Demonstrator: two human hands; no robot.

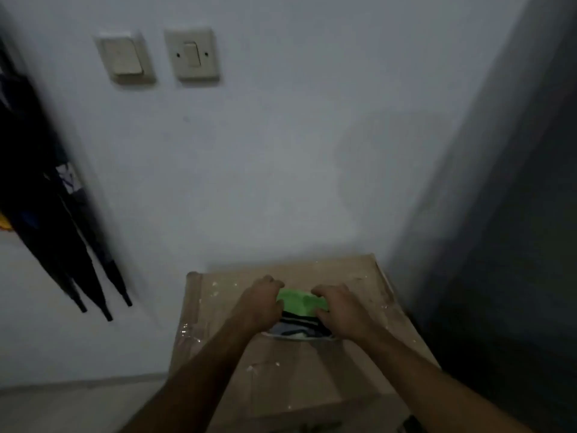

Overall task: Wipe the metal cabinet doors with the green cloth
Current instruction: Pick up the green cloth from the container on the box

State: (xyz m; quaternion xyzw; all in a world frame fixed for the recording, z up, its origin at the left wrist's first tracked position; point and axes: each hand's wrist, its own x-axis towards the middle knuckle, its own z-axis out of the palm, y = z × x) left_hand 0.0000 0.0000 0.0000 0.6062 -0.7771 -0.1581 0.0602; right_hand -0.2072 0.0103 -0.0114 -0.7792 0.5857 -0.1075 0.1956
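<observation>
A bright green cloth [301,302] with dark and white stripes along its near edge lies folded on top of a taped cardboard box [352,273]. My left hand [260,303] grips the cloth's left end with curled fingers. My right hand [338,309] grips its right end the same way. A dark grey upright panel [505,214] rises at the right; whether it is the metal cabinet I cannot tell.
The box stands against a pale wall with two light switches [159,56] high up. Dark folded umbrellas [71,239] hang at the left. A strip of light floor [78,407] shows left of the box.
</observation>
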